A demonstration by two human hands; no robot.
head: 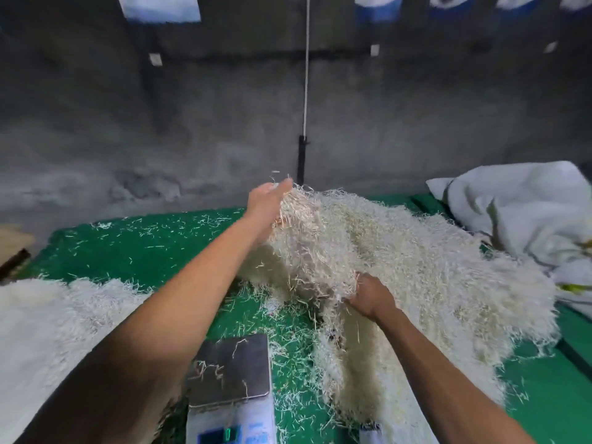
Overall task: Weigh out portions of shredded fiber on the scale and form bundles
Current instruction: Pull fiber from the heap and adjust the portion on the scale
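Pale straw-coloured shredded fiber [400, 251] lies heaped on the green mat [144, 248], right of the scale [232, 368]. Left hand [267, 208] reaches to the heap's far top, fingers fairly straight against the strands; right hand [371, 296] digs in lower, fingers buried, grasp unclear. Likely gathering a clump between both hands to lift toward the pan, which carries only stray strands. Second fiber pile [41, 315] at left; white sack [525, 213] right. Left forearm crosses above the scale.

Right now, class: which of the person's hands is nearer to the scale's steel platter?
Right. The right hand grips fiber in the big pile just beyond the scale platter; the left hand reaches farther off, against the pile's far top.
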